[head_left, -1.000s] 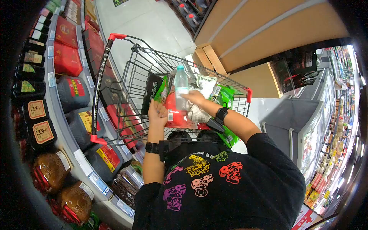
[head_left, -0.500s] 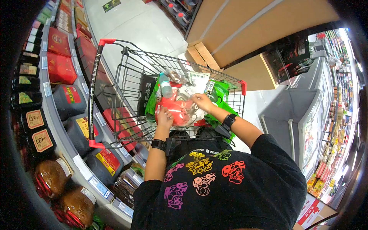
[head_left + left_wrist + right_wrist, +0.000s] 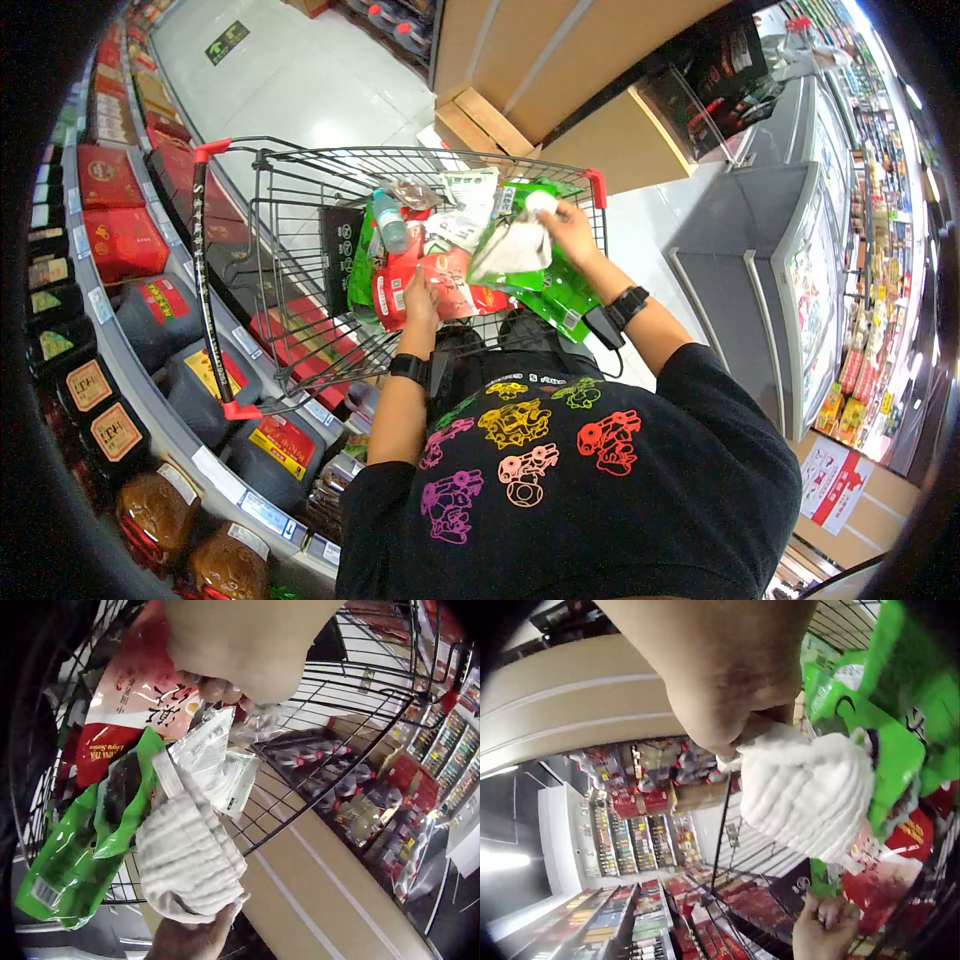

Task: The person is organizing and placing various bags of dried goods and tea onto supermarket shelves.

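My right hand [image 3: 572, 235] grips one end of a bundle of white ribbed cloth [image 3: 514, 252], raised over the right part of the shopping cart. In the left wrist view the bundle [image 3: 187, 851] hangs folded from the fingers [image 3: 196, 937]. My left hand [image 3: 422, 302] is at the near side of a red printed bag [image 3: 462, 285], its fingers loosely curled with nothing visible in them. A clear bottle with a teal cap [image 3: 391, 225] leans left of the white packet [image 3: 470, 200]. Green bags [image 3: 565, 300] lie under and beside the cloth.
The wire cart's black handle [image 3: 205, 270] runs along its left end. Shelves with dark jugs [image 3: 155, 310] and red boxes [image 3: 120, 240] line the left. A cardboard-covered display [image 3: 570, 60] stands beyond the cart, and a grey freezer [image 3: 740, 270] is on the right.
The bottle has left my right hand and now lies among the goods. That hand has lifted the white cloth bundle to the right. My left hand has moved down over the red bag.
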Demonstrator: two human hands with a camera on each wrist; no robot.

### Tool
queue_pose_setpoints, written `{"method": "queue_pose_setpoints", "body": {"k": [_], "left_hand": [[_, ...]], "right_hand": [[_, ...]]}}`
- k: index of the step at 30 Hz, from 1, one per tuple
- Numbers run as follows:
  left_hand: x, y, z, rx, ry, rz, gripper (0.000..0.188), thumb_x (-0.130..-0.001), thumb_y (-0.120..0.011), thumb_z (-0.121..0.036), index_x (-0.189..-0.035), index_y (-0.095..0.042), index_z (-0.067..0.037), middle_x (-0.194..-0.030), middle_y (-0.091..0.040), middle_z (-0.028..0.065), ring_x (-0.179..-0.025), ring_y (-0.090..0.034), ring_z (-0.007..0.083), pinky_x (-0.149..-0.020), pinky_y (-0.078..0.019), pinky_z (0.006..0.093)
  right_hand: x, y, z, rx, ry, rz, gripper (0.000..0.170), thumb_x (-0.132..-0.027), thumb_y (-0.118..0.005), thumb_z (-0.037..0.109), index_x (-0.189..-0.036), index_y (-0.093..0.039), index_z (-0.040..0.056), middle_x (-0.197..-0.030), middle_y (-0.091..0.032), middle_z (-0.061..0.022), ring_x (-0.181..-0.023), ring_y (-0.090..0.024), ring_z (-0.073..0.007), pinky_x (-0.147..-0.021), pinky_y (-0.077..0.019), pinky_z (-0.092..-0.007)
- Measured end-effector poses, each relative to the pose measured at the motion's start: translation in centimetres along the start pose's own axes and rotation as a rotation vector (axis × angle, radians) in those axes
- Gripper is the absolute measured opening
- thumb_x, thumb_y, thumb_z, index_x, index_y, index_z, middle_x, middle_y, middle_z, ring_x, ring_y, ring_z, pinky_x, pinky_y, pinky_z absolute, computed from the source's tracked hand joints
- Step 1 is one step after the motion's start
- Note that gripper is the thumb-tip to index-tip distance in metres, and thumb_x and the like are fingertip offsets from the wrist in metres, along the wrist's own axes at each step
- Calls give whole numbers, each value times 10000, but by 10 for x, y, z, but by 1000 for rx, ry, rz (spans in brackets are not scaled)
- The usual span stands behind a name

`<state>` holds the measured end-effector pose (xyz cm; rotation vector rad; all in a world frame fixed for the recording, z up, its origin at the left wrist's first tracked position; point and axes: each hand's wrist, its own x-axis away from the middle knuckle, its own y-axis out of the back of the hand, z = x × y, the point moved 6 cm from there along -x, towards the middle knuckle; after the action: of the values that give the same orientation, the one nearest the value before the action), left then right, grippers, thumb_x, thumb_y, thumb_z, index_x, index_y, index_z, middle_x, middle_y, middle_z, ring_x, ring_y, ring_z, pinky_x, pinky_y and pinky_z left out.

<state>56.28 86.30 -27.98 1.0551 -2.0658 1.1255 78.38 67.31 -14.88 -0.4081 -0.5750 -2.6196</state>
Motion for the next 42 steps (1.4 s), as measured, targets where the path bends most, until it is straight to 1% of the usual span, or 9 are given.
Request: {"method": "queue_pose_setpoints", "body": {"k": [7,11,15,20,24,25,28,32,42], "left_hand": [[13,-42,22,-200,135,89,353,-880,-493,-304,-586,-391,-140,-509,-357,-26,-429,-344,95,-391,-248,240],[34,-57,57,-553,371,225,299,-842,-547,-369,-707,-505,-105,-555,-422,-7,-480,-435,138,-445,-403,289],[47,-66,105,-947,499,373,356,-804,-563,-442,-785,-573,-87,-614,-499,-5,-540,-469,120,-495,-391,296],[40,-81,145,-1675,259,415,702,-759,-485,-573,-1023,-570,72,-997,-588,253,-957,-565,337,-823,-423,360],[71,-117,128,-1453,180,308,550,-809,-481,-426,-1057,-552,60,-1061,-573,235,-1010,-542,305,-847,-404,349],[65,-110,133,-1232,197,236,455,-812,-499,-363,-1010,-592,37,-946,-625,120,-852,-571,215,-753,-423,311],[67,-98,135,-855,204,139,376,-839,-494,-305,-1017,-586,13,-943,-619,65,-848,-547,146,-796,-380,276],[95,-120,118,-1330,-191,-31,493,-849,-487,-392,-885,-587,90,-752,-630,146,-691,-576,208,-632,-426,340],[191,-167,132,-1157,-173,-196,554,-844,-440,-475,-823,-624,47,-709,-609,174,-693,-582,245,-654,-438,340]], "right_hand": [[-25,50,2,601,473,-212,663,-721,-632,291,-1234,-337,-7,-1205,-412,-261,-1089,-452,-363,-918,-367,-413],[6,37,-24,917,265,118,533,-718,-615,289,-1103,-427,-28,-1109,-485,-254,-1036,-485,-382,-857,-416,-437],[24,53,-77,913,1,286,548,-710,-608,332,-1053,-443,-63,-995,-543,-271,-917,-548,-402,-777,-464,-436],[20,63,-107,796,-34,414,628,-708,-604,404,-1108,-456,-56,-883,-583,-287,-872,-575,-371,-775,-460,-404],[-4,63,-129,694,64,493,540,-700,-633,413,-910,-574,-80,-828,-616,-223,-739,-608,-326,-688,-479,-360],[-5,64,-130,615,1,554,526,-706,-636,405,-901,-578,-79,-807,-618,-209,-716,-609,-298,-663,-479,-346],[12,72,-108,281,-257,703,431,-739,-661,320,-850,-587,-89,-721,-617,-140,-628,-598,-175,-558,-477,-282],[29,76,-109,-122,-393,749,331,-776,-646,209,-878,-580,-99,-778,-624,-138,-645,-607,-169,-566,-492,-278],[61,113,-70,-253,-488,923,290,-822,-568,150,-1009,-551,-70,-910,-625,-136,-747,-624,-184,-661,-510,-281]]}}
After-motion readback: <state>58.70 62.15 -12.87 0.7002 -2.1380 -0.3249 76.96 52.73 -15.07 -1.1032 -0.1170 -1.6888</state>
